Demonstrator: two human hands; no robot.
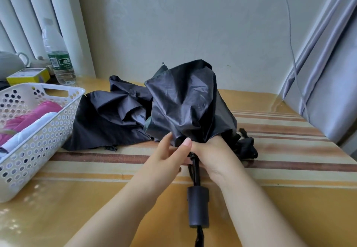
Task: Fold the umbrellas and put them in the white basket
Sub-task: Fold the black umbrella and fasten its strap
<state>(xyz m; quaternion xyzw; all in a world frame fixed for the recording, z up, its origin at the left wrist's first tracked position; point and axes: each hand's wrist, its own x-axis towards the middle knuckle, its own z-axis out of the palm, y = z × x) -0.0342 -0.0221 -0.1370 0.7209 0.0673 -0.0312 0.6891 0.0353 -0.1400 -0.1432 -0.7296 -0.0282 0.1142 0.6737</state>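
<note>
Head view: striped worktop (289, 150). Black umbrella (185, 101) at centre, canopy bunched, handle (198, 207) toward camera. Second black umbrella (108, 117) collapsed just left of it. White basket (48, 130) at left edge, pink umbrella (29, 119) and white umbrella (29, 130) inside. Right hand (214, 157) grip around canopy base at shaft. Left hand (170, 156) fingers pinching canopy fabric.

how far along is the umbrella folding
Done: a pink umbrella and a white one lie in the basket. In hand: both hands, left and right, gather the black umbrella by its shaft. Left: another black umbrella lies unfolded.
</note>
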